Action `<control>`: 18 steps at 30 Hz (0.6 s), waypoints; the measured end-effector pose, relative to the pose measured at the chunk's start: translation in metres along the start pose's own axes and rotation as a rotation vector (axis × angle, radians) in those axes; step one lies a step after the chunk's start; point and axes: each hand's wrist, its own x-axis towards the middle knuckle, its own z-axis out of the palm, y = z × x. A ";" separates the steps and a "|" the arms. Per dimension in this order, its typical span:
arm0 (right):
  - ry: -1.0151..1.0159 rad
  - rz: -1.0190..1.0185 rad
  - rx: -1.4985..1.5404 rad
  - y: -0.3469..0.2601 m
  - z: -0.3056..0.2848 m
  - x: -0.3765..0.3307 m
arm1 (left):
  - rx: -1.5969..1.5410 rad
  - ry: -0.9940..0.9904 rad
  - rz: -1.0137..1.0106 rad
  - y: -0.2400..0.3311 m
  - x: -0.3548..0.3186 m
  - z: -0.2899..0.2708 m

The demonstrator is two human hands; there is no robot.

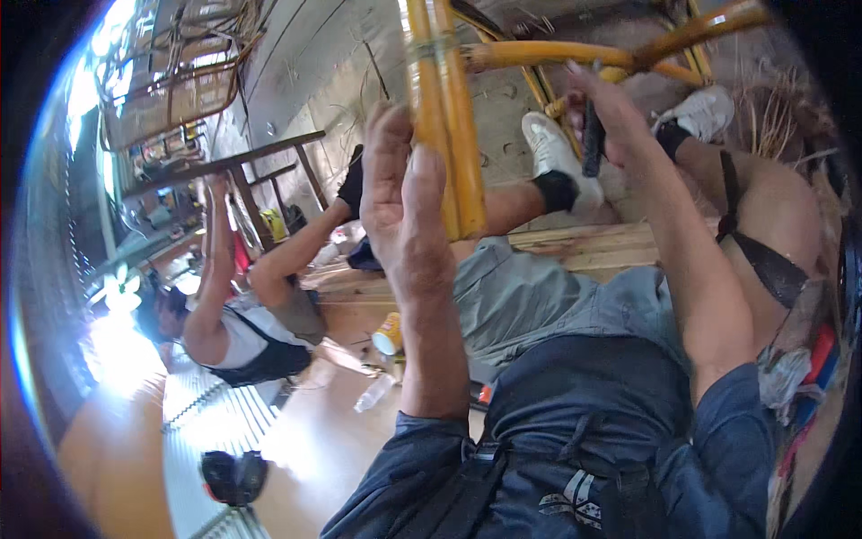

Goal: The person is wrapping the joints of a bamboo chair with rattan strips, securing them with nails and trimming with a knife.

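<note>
A glossy yellow bamboo or rattan frame [457, 144] rises in front of me, its paired poles lashed together near the top. My left hand [409, 202] is closed on the lower part of these poles, thumb on the near side. A curved yellow crosspiece [548, 54] runs from the poles to the right. Just below that crosspiece is my right hand [603, 112], its fingers bent around a slim dark tool [592, 139]; motion blur and the hand hide what kind it is. The right fingertips come close to the crosspiece; whether they touch it I cannot tell.
At left another person [256, 332] sits holding a dark wooden frame [242, 171]. A woven rattan piece [171, 81] stands behind. Beside my left forearm are a yellow can [388, 334] and a clear bottle [374, 393]. Loose strips [772, 112] lie at far right.
</note>
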 end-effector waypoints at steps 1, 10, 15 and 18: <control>0.018 -0.029 -0.052 0.005 -0.004 -0.002 | -0.065 0.132 0.135 0.000 0.002 0.005; 0.087 0.169 -0.230 0.000 -0.006 -0.055 | -0.379 0.176 0.151 0.056 0.044 0.009; -0.013 0.098 -0.383 -0.031 0.046 -0.061 | -0.406 -0.115 0.331 0.066 0.111 -0.008; -0.071 0.085 -0.568 -0.061 0.062 -0.051 | -0.420 -0.186 0.462 0.068 0.154 -0.013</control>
